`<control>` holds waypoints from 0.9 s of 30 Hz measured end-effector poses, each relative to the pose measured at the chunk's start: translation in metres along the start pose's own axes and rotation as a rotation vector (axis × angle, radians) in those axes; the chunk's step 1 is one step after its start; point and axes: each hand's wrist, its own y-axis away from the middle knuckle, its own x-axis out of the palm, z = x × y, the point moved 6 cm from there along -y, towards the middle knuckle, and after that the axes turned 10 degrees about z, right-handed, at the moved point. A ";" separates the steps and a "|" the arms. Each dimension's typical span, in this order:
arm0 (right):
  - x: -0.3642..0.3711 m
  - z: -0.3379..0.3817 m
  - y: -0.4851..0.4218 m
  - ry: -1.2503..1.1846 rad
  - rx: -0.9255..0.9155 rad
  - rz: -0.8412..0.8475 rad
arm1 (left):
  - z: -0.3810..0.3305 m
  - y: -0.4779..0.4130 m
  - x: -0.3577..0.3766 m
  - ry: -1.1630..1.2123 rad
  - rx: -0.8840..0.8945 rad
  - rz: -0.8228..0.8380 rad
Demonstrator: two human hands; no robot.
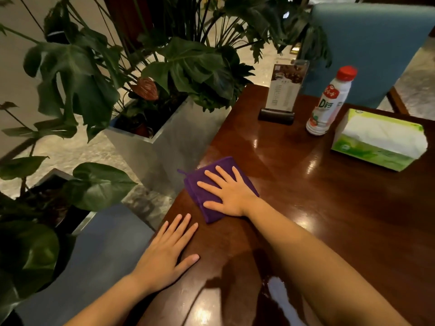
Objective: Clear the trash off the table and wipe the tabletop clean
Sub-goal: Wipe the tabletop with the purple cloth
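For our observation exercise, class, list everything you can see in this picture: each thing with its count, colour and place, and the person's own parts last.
Folded cloth: one, purple, near the table's left edge, under the right hand.
Plastic drink bottle: one, white with red cap, upright at the far side.
Tissue box: one, green and white, far right on the table.
Menu card in a stand: one, clear holder with dark base, far edge.
Glossy wooden table: one, dark reddish brown.
Upholstered chair: one, blue, behind the table.
Leafy plants in square planters: two planters visible, grey, left of the table.
Left hand: flat on the table edge.
Right hand: flat, pressing the cloth.
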 end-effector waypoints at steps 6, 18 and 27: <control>0.009 -0.043 0.056 -0.016 0.047 -0.006 | -0.023 -0.013 0.000 0.007 -0.012 -0.022; 0.047 -0.145 0.184 -0.169 0.492 -0.048 | -0.047 -0.028 0.005 -0.022 0.054 0.025; 0.075 -0.152 0.256 -0.267 0.770 -0.051 | -0.049 -0.030 0.005 -0.023 0.047 0.063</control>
